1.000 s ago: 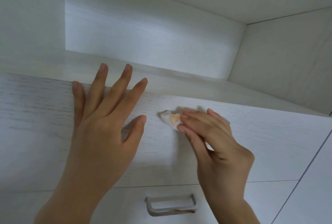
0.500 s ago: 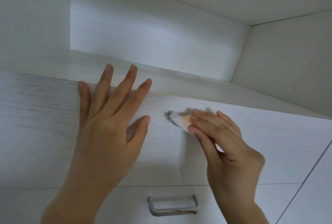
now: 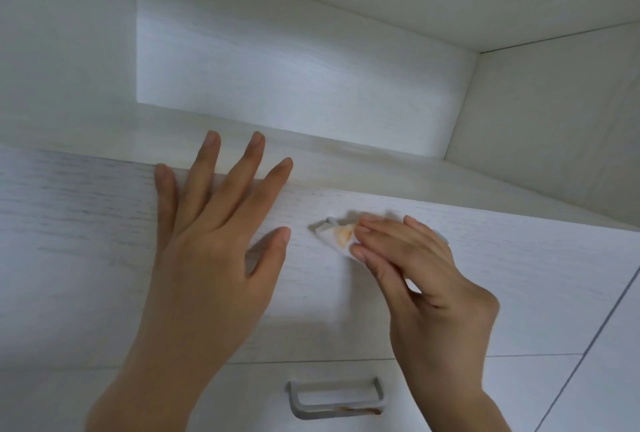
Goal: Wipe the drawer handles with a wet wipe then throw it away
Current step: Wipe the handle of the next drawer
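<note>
— Why is the left hand [image 3: 207, 258] flat on the top drawer front [image 3: 86, 241]?
— Its fingers [image 3: 204, 171] lie straight and spread, holding nothing, probably to brace the drawer. The right hand [image 3: 426, 279] curls over the orange-stained wet wipe [image 3: 337, 239] and clamps it onto the upper handle [image 3: 329, 222].
— And the lower handle [image 3: 336, 404]?
— Rust-marked, not yet wiped.

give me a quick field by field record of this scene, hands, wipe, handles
left hand: flat, fingers spread, on the upper drawer front
right hand: holds the wipe on the upper handle
wipe: white, orange stain showing
upper handle: mostly covered, left end visible
lower handle: untouched, brown stain on its lower edge
</note>
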